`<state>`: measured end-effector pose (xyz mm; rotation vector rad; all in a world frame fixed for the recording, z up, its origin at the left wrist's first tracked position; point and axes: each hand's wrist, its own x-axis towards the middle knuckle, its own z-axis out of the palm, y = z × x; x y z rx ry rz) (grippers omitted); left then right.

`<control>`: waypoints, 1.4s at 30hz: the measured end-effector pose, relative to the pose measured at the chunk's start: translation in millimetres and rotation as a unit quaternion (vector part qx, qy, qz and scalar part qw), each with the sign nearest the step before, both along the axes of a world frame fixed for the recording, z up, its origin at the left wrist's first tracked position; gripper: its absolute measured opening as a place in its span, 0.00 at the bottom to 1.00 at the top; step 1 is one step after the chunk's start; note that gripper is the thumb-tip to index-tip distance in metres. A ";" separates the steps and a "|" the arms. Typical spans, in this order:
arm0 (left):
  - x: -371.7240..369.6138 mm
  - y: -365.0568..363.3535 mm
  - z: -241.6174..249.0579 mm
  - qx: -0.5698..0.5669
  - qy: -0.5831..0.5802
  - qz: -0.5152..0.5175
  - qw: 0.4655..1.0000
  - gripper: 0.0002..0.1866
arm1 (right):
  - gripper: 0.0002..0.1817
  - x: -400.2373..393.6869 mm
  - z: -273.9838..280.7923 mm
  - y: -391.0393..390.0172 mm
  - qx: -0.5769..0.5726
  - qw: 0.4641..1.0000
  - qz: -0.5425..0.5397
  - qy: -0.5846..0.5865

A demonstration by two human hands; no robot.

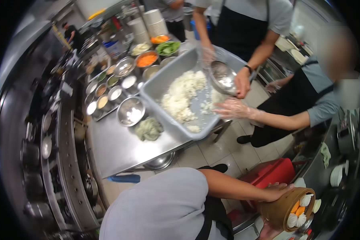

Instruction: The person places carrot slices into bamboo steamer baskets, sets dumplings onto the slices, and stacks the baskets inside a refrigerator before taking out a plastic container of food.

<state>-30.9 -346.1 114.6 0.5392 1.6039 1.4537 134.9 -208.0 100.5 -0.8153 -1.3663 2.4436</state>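
Note:
A round bamboo steamer (275, 209) is held tilted at the lower right, its open end facing right. White pleated buns (301, 219) and orange pieces (298, 208) show inside it. My left hand (280, 192) grips the steamer's upper side, its arm reaching across from my grey sleeve. Against the lower side, my right hand (269, 231) holds the steamer too, partly cut off by the frame's bottom edge. Both of my hands look bare.
A steel table (108, 154) bears a grey tub (151, 85) of white rice, bowls and a crumpled cloth (149, 129). Two co-workers stand by the tub, one holding a metal bowl (223, 76). A red bin (274, 173) and a right-hand counter are near the steamer.

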 end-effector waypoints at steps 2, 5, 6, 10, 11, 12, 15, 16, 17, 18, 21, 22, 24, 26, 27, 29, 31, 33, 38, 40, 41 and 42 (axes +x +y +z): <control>11.5 -46.2 3.0 0.002 0.001 0.030 1.000 0.48 | 0.38 1.4 1.8 -29.4 0.001 0.999 0.048 0.000; 31.3 -101.9 -11.9 -0.006 0.020 0.104 0.994 0.48 | 0.36 6.1 -2.7 -64.9 0.002 0.993 0.115 -0.003; 37.2 -122.1 -20.6 -0.013 0.045 0.127 0.991 0.48 | 0.36 7.4 -4.3 -77.3 0.003 0.991 0.136 -0.002; 62.4 -226.5 -11.5 0.035 0.050 0.222 0.973 0.46 | 0.34 11.9 -15.1 -131.7 0.012 0.977 0.215 0.000; 68.6 -252.8 -9.2 0.048 0.052 0.243 0.967 0.45 | 0.33 11.5 -19.0 -149.2 0.014 0.972 0.236 0.003; 79.0 -276.8 -5.7 0.088 -0.006 0.268 0.959 0.45 | 0.32 12.4 -22.4 -166.7 0.017 0.966 0.256 0.006; 109.1 -341.3 -3.8 0.146 -0.045 0.353 0.923 0.45 | 0.31 10.8 -33.5 -226.9 0.054 0.948 0.312 0.020; 118.6 -364.0 -8.3 0.148 -0.049 0.368 0.917 0.45 | 0.30 9.1 -36.0 -248.2 0.053 0.943 0.326 0.028; 128.6 -386.6 -14.5 0.150 -0.053 0.382 0.910 0.45 | 0.29 5.3 -39.7 -272.6 0.046 0.939 0.339 0.042; 140.0 -407.7 -19.5 0.173 -0.096 0.398 0.896 0.45 | 0.26 1.0 -22.2 -302.2 -0.056 0.928 0.365 0.048; 170.7 -478.8 -20.5 0.185 -0.156 0.442 0.864 0.41 | 0.27 2.3 -5.9 -386.3 0.031 0.920 0.388 0.041; 178.0 -504.7 -30.5 0.194 -0.166 0.446 0.858 0.40 | 0.21 3.6 -9.6 -409.3 0.003 0.907 0.419 0.043; 199.0 -557.0 -51.8 0.198 -0.124 0.465 0.854 0.39 | 0.13 10.3 -12.9 -465.6 -0.090 0.905 0.415 -0.013; 219.2 -609.6 -72.9 0.202 -0.098 0.467 0.855 0.40 | 0.18 20.2 -34.1 -512.4 -0.128 0.890 0.438 -0.018; 221.2 -631.8 -65.9 0.191 -0.084 0.473 0.856 0.40 | 0.22 26.7 -37.1 -539.7 -0.123 0.890 0.438 -0.038; 238.9 -672.4 -51.4 0.162 -0.206 0.489 0.832 0.42 | 0.30 39.4 -66.9 -586.6 -0.100 0.893 0.440 -0.015; 248.8 -714.9 -49.7 0.100 -0.158 0.477 0.859 0.43 | 0.42 46.5 -64.6 -627.8 -0.093 0.861 0.500 0.000; 250.6 -748.0 -62.8 0.145 -0.169 0.502 0.836 0.43 | 0.41 51.9 -59.8 -661.0 -0.092 0.860 0.501 -0.001; 248.2 -811.2 -82.6 0.144 -0.137 0.529 0.825 0.27 | 0.47 58.4 -68.8 -716.1 -0.053 0.864 0.500 -0.011; 242.2 -821.1 -77.8 0.160 -0.144 0.547 0.809 0.26 | 0.51 55.2 -63.8 -726.8 -0.023 0.863 0.504 -0.021; 239.8 -824.8 -77.3 0.162 -0.148 0.563 0.797 0.26 | 0.51 52.1 -67.5 -727.9 -0.020 0.867 0.497 -0.020; 235.3 -831.3 -86.1 0.160 -0.126 0.558 0.805 0.27 | 0.50 49.0 -72.2 -728.0 -0.026 0.860 0.509 0.005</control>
